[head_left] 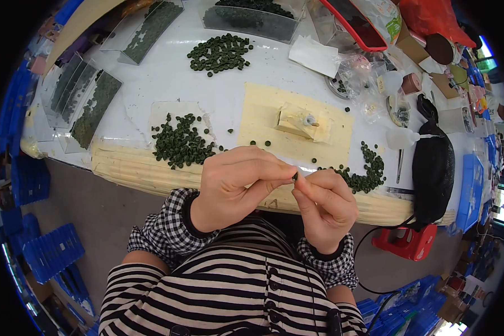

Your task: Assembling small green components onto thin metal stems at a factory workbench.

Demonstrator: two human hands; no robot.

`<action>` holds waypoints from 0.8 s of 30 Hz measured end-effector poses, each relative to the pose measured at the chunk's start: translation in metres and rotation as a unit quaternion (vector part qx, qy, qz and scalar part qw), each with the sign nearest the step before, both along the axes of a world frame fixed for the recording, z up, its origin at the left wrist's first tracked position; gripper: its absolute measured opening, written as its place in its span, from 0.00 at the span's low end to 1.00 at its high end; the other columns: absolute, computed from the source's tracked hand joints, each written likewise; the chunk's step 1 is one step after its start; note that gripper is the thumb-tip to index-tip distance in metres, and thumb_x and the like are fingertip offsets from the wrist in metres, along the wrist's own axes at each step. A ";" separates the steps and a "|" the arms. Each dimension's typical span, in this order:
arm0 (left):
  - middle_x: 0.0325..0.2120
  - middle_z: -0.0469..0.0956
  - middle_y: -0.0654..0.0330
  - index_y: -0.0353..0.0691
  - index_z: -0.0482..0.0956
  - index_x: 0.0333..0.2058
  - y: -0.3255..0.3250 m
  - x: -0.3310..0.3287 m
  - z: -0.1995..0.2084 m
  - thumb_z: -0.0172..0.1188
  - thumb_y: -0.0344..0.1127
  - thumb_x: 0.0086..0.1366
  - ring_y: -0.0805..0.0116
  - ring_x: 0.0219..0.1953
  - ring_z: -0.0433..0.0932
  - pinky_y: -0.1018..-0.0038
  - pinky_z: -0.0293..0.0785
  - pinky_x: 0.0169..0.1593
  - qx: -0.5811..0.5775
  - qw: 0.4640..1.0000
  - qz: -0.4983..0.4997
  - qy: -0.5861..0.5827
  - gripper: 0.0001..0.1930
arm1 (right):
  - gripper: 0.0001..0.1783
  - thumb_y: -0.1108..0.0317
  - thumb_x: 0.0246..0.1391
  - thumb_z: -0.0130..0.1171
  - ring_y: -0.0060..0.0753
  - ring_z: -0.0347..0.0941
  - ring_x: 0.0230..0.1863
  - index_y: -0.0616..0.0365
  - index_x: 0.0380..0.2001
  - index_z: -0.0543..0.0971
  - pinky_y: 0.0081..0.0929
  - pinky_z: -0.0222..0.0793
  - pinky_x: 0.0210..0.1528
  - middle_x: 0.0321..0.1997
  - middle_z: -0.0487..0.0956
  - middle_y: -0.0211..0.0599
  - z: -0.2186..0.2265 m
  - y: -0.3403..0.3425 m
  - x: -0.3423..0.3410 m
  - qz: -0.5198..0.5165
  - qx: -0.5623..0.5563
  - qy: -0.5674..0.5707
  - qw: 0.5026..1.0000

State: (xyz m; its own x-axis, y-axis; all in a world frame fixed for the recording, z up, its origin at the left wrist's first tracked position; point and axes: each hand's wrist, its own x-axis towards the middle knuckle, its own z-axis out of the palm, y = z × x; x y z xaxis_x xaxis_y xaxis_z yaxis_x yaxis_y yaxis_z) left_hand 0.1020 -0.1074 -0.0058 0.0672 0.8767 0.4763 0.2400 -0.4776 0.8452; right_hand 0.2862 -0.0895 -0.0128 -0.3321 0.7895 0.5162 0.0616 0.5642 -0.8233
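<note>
Above the table's near edge, my left hand [238, 185] and my right hand [327, 207] meet at the fingertips. Pinched between them is a small dark green piece [295, 176], mostly covered by the fingers. Left of my hands lies a heap of small dark green pieces [179, 143], some on a pale sheet. To the right, a looser group of similar round green pieces [369, 173] spreads along the edge. Beyond my hands a small tape-wrapped block [297, 122] with a short upright peg stands on a yellow-taped patch [257, 120].
A round pile of green pieces [221, 53] lies farther back, near clear bins [252, 25] of more pieces. At right are a white squeeze bottle [400, 138], tweezers [400, 165] and a black bag [434, 173]. A red-cased phone [357, 23] and a folded tissue [313, 55] are behind.
</note>
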 end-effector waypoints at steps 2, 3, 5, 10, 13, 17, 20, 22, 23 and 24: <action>0.30 0.83 0.54 0.33 0.84 0.36 0.002 0.000 -0.001 0.65 0.19 0.55 0.67 0.31 0.82 0.78 0.76 0.35 -0.016 1.000 -0.003 -0.024 0.09 | 0.19 0.86 0.45 0.65 0.25 0.70 0.29 0.62 0.43 0.83 0.20 0.65 0.30 0.31 0.78 0.34 -0.002 -0.002 -0.002 -0.011 -0.007 0.003 1.000; 0.30 0.83 0.54 0.33 0.84 0.37 0.002 0.000 -0.002 0.65 0.18 0.55 0.68 0.31 0.82 0.78 0.76 0.35 -0.023 0.999 -0.005 -0.036 0.09 | 0.19 0.86 0.45 0.65 0.25 0.70 0.29 0.62 0.43 0.83 0.20 0.65 0.29 0.31 0.78 0.34 -0.002 -0.002 -0.003 -0.016 -0.006 0.003 1.000; 0.30 0.83 0.54 0.33 0.84 0.37 0.002 -0.001 -0.002 0.65 0.18 0.55 0.68 0.32 0.81 0.78 0.76 0.36 -0.055 0.996 -0.020 -0.063 0.10 | 0.19 0.86 0.45 0.65 0.25 0.70 0.29 0.62 0.43 0.83 0.19 0.65 0.29 0.31 0.78 0.34 -0.002 -0.002 -0.005 -0.023 -0.003 0.006 1.000; 0.32 0.82 0.54 0.31 0.83 0.38 0.000 -0.003 -0.001 0.64 0.17 0.56 0.69 0.34 0.81 0.79 0.75 0.38 -0.113 0.986 -0.045 -0.111 0.10 | 0.17 0.85 0.45 0.65 0.27 0.70 0.30 0.64 0.41 0.83 0.21 0.64 0.32 0.32 0.78 0.36 0.000 -0.002 -0.003 -0.019 -0.007 0.001 1.000; 0.32 0.82 0.53 0.31 0.83 0.38 -0.001 -0.004 0.000 0.64 0.17 0.57 0.69 0.35 0.80 0.78 0.75 0.38 -0.127 0.983 -0.051 -0.122 0.10 | 0.16 0.85 0.45 0.65 0.27 0.69 0.31 0.65 0.40 0.83 0.21 0.63 0.33 0.33 0.78 0.36 0.001 -0.002 -0.003 -0.018 -0.010 -0.002 1.000; 0.32 0.82 0.53 0.30 0.83 0.38 -0.002 -0.004 -0.001 0.64 0.17 0.57 0.69 0.34 0.81 0.78 0.76 0.38 -0.129 0.982 -0.052 -0.127 0.09 | 0.16 0.85 0.44 0.65 0.28 0.70 0.31 0.64 0.40 0.83 0.22 0.63 0.33 0.32 0.78 0.36 0.003 -0.001 -0.002 -0.013 -0.007 -0.014 1.000; 0.32 0.82 0.53 0.30 0.83 0.37 -0.002 -0.005 -0.001 0.63 0.17 0.57 0.69 0.35 0.81 0.78 0.76 0.39 -0.130 0.982 -0.052 -0.126 0.09 | 0.17 0.86 0.44 0.65 0.29 0.70 0.31 0.63 0.41 0.83 0.23 0.65 0.34 0.32 0.78 0.35 0.000 0.000 -0.001 -0.005 0.016 -0.015 1.000; 0.31 0.82 0.54 0.32 0.83 0.37 -0.003 -0.004 -0.002 0.63 0.18 0.58 0.71 0.33 0.81 0.79 0.76 0.37 -0.125 0.982 -0.054 -0.133 0.08 | 0.17 0.86 0.44 0.65 0.29 0.71 0.31 0.63 0.41 0.83 0.24 0.66 0.34 0.32 0.78 0.35 0.000 0.002 0.000 0.006 0.028 -0.017 0.999; 0.30 0.82 0.56 0.33 0.84 0.38 -0.003 -0.003 -0.005 0.63 0.20 0.59 0.73 0.32 0.80 0.80 0.75 0.36 -0.119 0.981 -0.055 -0.140 0.08 | 0.18 0.86 0.44 0.65 0.29 0.71 0.31 0.63 0.41 0.83 0.24 0.66 0.34 0.32 0.78 0.35 0.000 0.003 0.001 0.012 0.033 -0.018 0.999; 0.30 0.82 0.57 0.34 0.84 0.38 -0.003 -0.003 -0.006 0.63 0.22 0.59 0.75 0.30 0.80 0.81 0.75 0.34 -0.113 0.981 -0.056 -0.148 0.08 | 0.18 0.86 0.44 0.65 0.29 0.71 0.31 0.62 0.41 0.83 0.24 0.67 0.34 0.32 0.78 0.35 0.000 0.003 0.001 0.013 0.035 -0.018 0.999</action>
State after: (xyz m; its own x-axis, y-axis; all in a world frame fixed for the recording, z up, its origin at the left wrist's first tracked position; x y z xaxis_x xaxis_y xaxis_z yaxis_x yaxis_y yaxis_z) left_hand 0.0995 -0.1100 -0.0117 0.0566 0.9572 0.2840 -0.0740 -0.2796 0.9573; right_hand 0.2871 -0.0864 -0.0131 -0.3710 0.7426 0.5575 0.0752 0.6224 -0.7791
